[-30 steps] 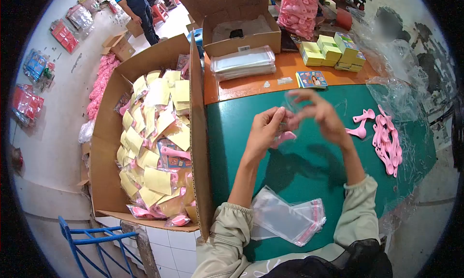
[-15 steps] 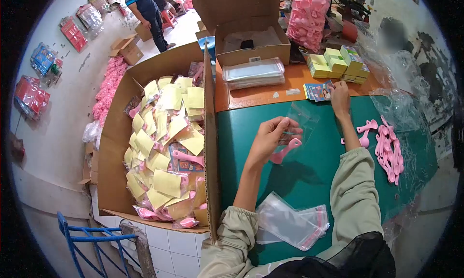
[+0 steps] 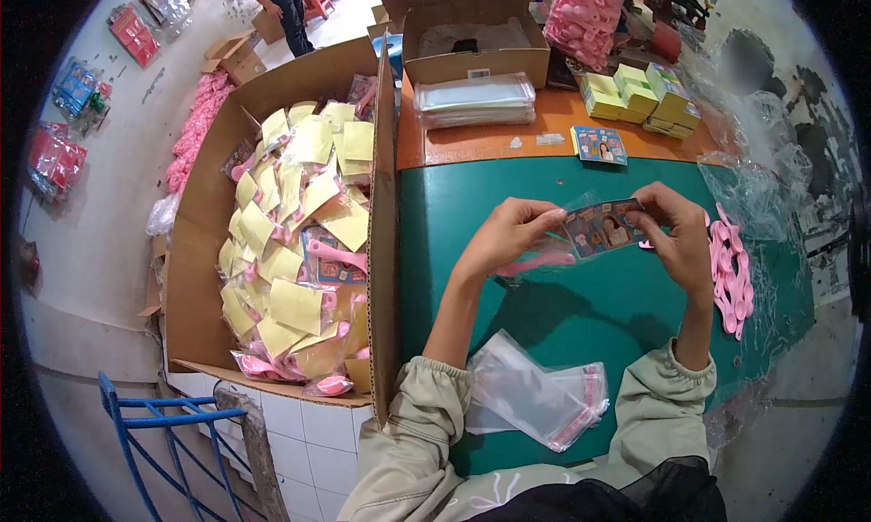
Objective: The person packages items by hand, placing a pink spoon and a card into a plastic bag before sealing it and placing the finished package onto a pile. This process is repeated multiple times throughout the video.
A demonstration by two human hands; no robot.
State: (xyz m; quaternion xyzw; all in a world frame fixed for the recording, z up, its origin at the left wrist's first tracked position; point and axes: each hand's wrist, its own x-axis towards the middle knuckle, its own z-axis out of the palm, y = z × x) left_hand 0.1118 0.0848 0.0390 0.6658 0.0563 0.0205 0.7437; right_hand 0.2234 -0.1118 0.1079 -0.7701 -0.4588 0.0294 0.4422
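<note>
My left hand is closed on a clear plastic bag, pinching it between thumb and fingers. A pink spoon shows inside that bag, below my fingers. My right hand grips a printed card by its right end. The card's left end overlaps the bag's mouth, close to my left thumb. Beyond the hands lies a small stack of the same cards. Loose clear bags rest on the green tabletop between my forearms. To the right is a pile of pink spoons.
A large cardboard box full of packed bags with yellow cards stands at left. Behind are stacked clear bags, an open carton, yellow-edged card stacks and a sack of pink spoons. A person stands far back.
My right hand has drawn back from the card stack with one card and brought it to the bag in my left hand. The view has shifted slightly.
</note>
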